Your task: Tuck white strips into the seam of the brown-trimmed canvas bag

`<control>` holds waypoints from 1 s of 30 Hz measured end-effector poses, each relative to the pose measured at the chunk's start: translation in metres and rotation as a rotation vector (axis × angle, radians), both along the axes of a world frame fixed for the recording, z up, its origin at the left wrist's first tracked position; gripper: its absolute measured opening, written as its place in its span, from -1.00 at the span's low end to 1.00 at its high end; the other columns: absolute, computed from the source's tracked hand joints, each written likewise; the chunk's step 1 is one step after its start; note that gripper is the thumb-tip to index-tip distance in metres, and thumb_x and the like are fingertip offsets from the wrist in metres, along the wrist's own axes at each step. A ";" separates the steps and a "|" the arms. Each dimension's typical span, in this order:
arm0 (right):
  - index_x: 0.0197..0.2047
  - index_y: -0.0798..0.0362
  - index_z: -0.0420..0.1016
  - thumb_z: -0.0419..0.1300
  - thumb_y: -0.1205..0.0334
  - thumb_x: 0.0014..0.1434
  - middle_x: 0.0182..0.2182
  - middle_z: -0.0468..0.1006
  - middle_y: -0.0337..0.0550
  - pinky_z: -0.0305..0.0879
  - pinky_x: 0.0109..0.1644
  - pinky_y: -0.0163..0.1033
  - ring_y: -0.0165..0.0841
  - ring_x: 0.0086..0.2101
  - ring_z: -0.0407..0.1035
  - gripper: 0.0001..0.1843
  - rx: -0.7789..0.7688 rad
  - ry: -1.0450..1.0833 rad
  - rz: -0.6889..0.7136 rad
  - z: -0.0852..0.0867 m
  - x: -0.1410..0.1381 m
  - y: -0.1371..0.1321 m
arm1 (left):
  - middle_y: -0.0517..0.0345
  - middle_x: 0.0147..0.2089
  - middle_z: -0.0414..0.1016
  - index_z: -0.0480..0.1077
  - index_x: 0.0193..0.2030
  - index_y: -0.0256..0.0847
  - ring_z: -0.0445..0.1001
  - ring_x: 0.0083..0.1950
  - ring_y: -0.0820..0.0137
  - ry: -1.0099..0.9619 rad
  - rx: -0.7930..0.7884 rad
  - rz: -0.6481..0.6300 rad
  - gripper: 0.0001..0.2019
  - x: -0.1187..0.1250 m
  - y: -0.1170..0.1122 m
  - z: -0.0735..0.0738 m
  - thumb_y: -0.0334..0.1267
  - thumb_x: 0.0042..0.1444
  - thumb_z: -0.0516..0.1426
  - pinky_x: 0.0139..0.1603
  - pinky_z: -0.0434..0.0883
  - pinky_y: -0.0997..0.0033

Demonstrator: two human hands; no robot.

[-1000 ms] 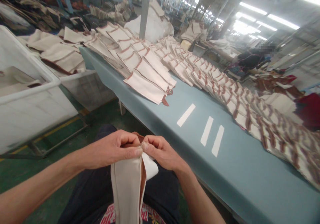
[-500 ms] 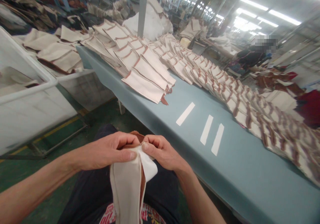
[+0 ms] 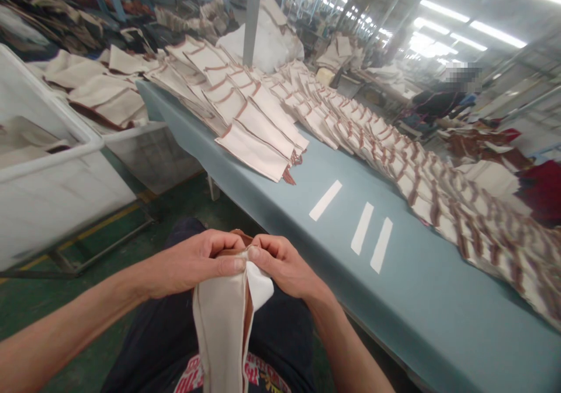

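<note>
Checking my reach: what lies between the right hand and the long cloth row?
Between the right hand and the cloth row, the head view shows three white strips on the blue-grey table top.

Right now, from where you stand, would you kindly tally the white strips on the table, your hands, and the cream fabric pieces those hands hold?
White strips on the table: 3
Hands, left hand and right hand: 2
Cream fabric piece they hold: 1
Total: 6

Probably a garment factory floor: a long work table [image 3: 394, 299], rows of sewn cloth pieces [image 3: 254, 150], overhead strip lights [image 3: 442, 9]
</note>
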State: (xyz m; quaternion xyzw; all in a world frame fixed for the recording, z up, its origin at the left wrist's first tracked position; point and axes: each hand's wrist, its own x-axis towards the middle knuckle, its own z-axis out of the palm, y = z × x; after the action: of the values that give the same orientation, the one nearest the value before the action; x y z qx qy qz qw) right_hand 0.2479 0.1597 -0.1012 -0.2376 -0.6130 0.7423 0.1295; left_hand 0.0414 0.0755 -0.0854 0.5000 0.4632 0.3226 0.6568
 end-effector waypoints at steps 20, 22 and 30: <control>-0.43 0.00 0.29 0.38 -0.59 0.16 -0.53 0.20 -0.44 -0.11 -0.43 -0.27 -0.50 -0.50 -0.03 -0.21 -0.037 0.002 0.004 -0.003 0.002 0.002 | 0.31 -0.33 0.27 0.36 -0.31 -0.20 0.18 -0.34 0.45 0.005 -0.051 0.007 -0.35 0.004 0.003 -0.001 0.42 0.13 0.34 -0.40 0.18 0.50; -0.43 -0.01 0.27 0.38 -0.61 0.14 -0.53 0.20 -0.44 -0.10 -0.43 -0.28 -0.50 -0.50 -0.02 -0.19 -0.040 -0.011 0.001 -0.003 0.003 0.002 | 0.32 -0.34 0.24 0.34 -0.34 -0.20 0.14 -0.36 0.47 0.010 -0.052 0.008 -0.34 0.004 0.003 -0.001 0.43 0.14 0.34 -0.41 0.15 0.50; -0.43 -0.01 0.28 0.41 -0.59 0.12 -0.53 0.20 -0.44 -0.11 -0.44 -0.28 -0.49 -0.49 -0.02 -0.20 -0.049 -0.017 -0.008 -0.005 0.003 0.001 | 0.30 -0.34 0.24 0.34 -0.34 -0.19 0.13 -0.36 0.45 0.031 -0.058 0.035 -0.34 0.006 0.002 -0.003 0.47 0.16 0.27 -0.44 0.13 0.50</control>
State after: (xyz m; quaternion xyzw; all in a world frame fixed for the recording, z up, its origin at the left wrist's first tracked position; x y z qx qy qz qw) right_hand 0.2513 0.1603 -0.1063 -0.2492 -0.5948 0.7546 0.1214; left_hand 0.0475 0.0771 -0.0888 0.4774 0.4912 0.3127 0.6580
